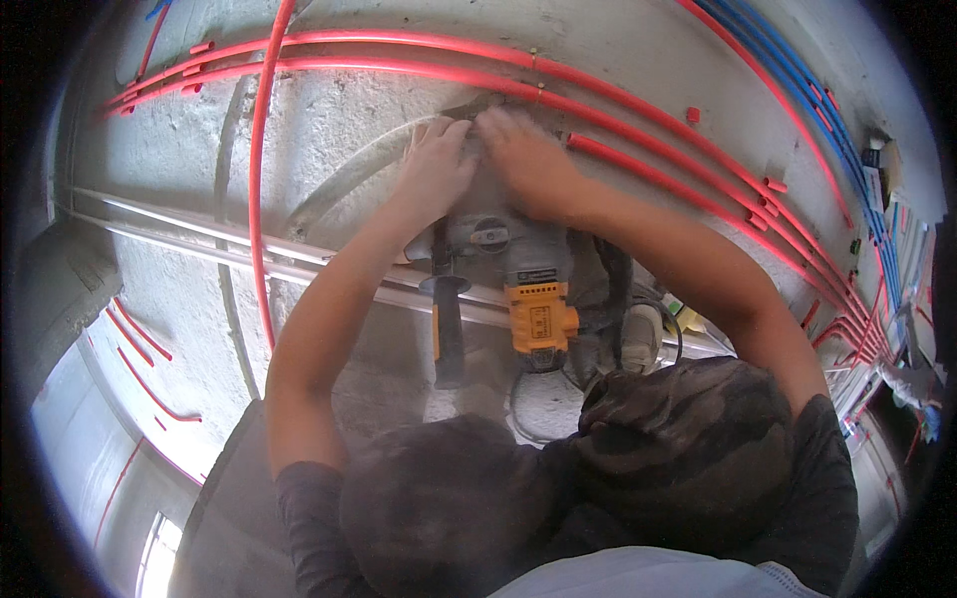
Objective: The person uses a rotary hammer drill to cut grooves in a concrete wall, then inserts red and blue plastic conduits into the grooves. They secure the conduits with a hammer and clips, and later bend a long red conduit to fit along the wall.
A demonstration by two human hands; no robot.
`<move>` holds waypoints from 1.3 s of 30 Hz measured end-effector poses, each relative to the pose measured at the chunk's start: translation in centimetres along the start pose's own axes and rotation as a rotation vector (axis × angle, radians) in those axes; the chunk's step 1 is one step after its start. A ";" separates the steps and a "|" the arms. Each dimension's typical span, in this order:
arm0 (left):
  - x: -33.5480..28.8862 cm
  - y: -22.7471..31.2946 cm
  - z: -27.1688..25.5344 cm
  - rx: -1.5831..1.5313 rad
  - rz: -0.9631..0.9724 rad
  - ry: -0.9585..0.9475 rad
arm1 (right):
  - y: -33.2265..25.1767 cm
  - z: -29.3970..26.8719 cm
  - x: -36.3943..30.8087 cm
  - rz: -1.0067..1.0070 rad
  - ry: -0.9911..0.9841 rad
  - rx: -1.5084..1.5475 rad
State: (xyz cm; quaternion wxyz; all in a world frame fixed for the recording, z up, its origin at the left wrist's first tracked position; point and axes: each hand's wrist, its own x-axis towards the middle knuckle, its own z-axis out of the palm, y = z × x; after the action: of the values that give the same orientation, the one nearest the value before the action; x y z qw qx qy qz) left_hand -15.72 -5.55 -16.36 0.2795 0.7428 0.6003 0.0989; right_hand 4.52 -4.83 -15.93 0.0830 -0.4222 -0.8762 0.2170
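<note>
My left hand [436, 169] and my right hand [530, 164] are close together low over the rough concrete floor, beside a dark chiselled patch [475, 106]. Both are blurred, the right more so. Their fingers point down and away from me, and the tips are mostly out of sight. Whether they hold anything does not show. Just nearer to me than the hands lies a rotary hammer [539, 314] with a grey and orange body. Its black side handle [449, 334] sticks out towards me. Neither hand is seen on the tool.
Long red pipes [429, 70] run across beyond my hands, and one red pipe [262, 179] crosses at the left. A cut groove [344, 179] curves to the patch. White pipes [199, 239] lie left of the tool. Blue pipes [797, 75] run at far right. A cable [678, 324] loops near my shoe.
</note>
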 end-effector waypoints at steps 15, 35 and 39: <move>0.3 -2.0 0.4 -0.133 -0.099 0.111 | 1.3 0.5 1.5 0.139 0.158 -0.008; -1.5 -8.1 -3.6 -0.430 -0.386 0.206 | 0.8 0.0 3.9 -0.378 -0.043 -0.258; -2.9 -9.9 -4.5 -0.392 -0.409 0.105 | 1.3 -0.3 4.6 -0.320 -0.260 -0.423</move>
State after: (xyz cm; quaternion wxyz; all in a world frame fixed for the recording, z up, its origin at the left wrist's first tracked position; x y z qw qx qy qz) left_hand -26.92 -5.79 -17.35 0.4003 0.5319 0.7208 0.1928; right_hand 2.60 -0.46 -16.43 -0.0867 -0.2550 -0.9608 0.0661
